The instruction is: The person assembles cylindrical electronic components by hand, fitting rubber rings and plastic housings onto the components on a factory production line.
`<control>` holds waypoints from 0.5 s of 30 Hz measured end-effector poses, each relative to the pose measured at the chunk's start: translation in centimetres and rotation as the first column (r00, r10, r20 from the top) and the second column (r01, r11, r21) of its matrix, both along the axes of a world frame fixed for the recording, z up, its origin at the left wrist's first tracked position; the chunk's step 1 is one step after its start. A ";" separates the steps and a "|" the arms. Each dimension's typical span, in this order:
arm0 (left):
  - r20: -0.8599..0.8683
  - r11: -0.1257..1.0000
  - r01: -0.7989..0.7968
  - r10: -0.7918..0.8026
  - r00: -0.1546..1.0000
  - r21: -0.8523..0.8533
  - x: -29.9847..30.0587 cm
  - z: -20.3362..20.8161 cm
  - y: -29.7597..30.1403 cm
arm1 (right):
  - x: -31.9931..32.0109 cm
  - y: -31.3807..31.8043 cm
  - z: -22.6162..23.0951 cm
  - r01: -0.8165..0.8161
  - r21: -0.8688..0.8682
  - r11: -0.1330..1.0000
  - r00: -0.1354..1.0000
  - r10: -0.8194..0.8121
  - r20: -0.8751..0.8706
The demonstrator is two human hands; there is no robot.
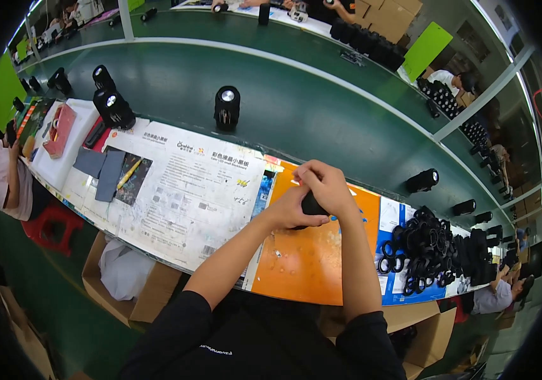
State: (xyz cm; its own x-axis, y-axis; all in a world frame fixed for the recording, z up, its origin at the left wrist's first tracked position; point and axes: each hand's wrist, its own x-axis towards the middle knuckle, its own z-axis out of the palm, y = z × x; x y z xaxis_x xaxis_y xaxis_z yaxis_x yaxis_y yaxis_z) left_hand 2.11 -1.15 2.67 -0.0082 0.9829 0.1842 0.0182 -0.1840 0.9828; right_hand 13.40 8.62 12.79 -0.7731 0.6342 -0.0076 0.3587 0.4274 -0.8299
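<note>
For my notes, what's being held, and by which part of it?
A black object: left grip around its side, right grip over its top, exact contact hidden.

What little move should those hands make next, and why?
Probably a slight twist with the right hand, while the left hand steadies the black object: the left grasps its side and the right curls over its top.

The right hand point(325, 188) curls above the left hand point(291, 208).
</note>
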 end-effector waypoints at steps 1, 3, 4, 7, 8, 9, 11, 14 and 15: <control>-0.006 1.000 -0.011 0.011 1.000 -0.005 0.0 0.4 -0.1 | 0.2 -0.1 -0.7 0.069 -0.124 0.990 0.980 -0.090 -0.177; 0.081 0.992 -0.103 0.098 0.992 0.067 0.3 0.2 -0.2 | 1.9 0.3 -3.1 0.081 -0.265 0.961 0.889 -0.190 -0.416; 0.233 0.987 -0.159 0.147 0.961 0.031 0.1 -1.1 -0.1 | 2.4 -0.3 -4.6 0.118 -0.296 0.948 0.854 -0.249 -0.456; 0.475 0.940 -0.331 0.253 0.843 0.087 -1.0 -1.1 -0.1 | 3.3 -3.1 -9.5 -0.006 -0.680 0.733 0.812 -0.393 -0.431; 0.458 0.944 -0.316 0.241 0.856 0.092 -1.6 -0.8 -0.1 | 2.8 -5.4 -8.3 -0.100 -0.858 0.504 0.749 -0.529 -0.398; 0.442 0.951 -0.291 0.220 0.870 0.099 -2.2 -0.2 0.4 | 3.2 -5.4 -8.8 -0.098 -0.857 0.505 0.747 -0.531 -0.399; 0.090 0.855 -0.443 0.435 0.896 0.269 -3.8 1.0 1.2 | 3.2 -4.8 -10.4 -0.454 -0.836 0.308 0.640 -0.540 -0.546; -0.126 0.549 -0.691 0.816 0.563 0.470 -8.0 3.0 0.8 | 1.9 -1.1 -8.4 -0.023 -0.843 0.537 0.541 -0.703 -0.462; -0.099 0.389 -0.803 0.916 0.388 0.451 -9.5 3.0 0.8 | 1.3 0.3 -6.6 0.160 -0.734 0.660 0.524 -0.687 -0.503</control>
State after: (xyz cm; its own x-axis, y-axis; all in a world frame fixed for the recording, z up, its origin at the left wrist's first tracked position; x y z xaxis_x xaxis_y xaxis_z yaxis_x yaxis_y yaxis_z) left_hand -7.44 -0.38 5.64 -0.7094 0.3571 0.6077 0.5991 -0.1486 0.7867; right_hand 14.69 8.88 6.17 -0.3105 0.9472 -0.0798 -0.4377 -0.2170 -0.8725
